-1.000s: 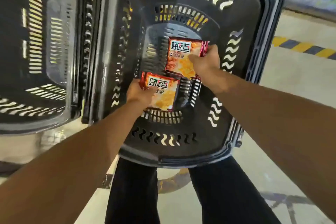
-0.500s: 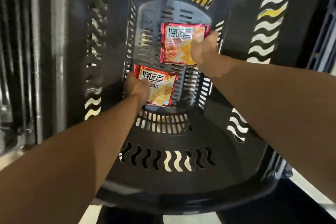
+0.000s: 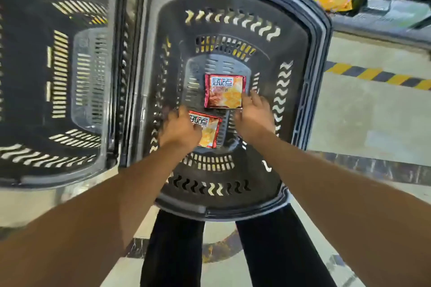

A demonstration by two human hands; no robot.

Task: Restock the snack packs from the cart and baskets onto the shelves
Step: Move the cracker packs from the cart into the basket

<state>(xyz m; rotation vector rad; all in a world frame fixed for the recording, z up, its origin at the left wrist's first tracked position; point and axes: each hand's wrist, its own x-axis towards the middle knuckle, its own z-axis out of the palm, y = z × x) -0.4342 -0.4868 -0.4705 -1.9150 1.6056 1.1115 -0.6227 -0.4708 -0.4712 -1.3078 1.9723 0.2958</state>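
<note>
Down on the floor of the right-hand basket [image 3: 310, 37] lie two red snack packs. At twelve o'clock of the pair, the far pack [image 3: 225, 91] lies flat; the right hand [image 3: 253, 116] touches its lower right corner with loosely spread fingers. At six o'clock, the near pack [image 3: 208, 131] is partly covered by the left hand [image 3: 180, 129], whose grip I cannot tell. At nine o'clock stands a second basket [image 3: 58, 81].

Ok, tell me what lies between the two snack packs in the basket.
Head view: only a bare strip of slotted basket floor separates the far pack from the near pack; they lie apart.
</note>
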